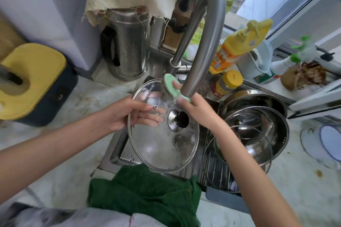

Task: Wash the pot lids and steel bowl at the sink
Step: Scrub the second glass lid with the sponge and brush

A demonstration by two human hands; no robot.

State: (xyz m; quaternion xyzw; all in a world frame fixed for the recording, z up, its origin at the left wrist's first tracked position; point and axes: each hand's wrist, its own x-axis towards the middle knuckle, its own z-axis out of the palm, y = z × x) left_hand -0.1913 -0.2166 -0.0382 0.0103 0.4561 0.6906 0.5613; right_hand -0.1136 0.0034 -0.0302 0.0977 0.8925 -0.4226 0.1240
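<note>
Glass lid (162, 153) tilted; left hand (129, 114), fingers straight, props left rim; right hand (199, 110) pinches green scrubber (170, 83) on far rim, beyond knob (178, 120).

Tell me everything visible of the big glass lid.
The glass lid is round, clear glass with a steel rim, and a steel disc with a dark knob at its centre. It is wet and streaked, held over the sink, its near edge by the green cloth. The left hand lays straight fingers on the glass by the left rim; the right hand holds a green scrubber at its far edge.
</note>
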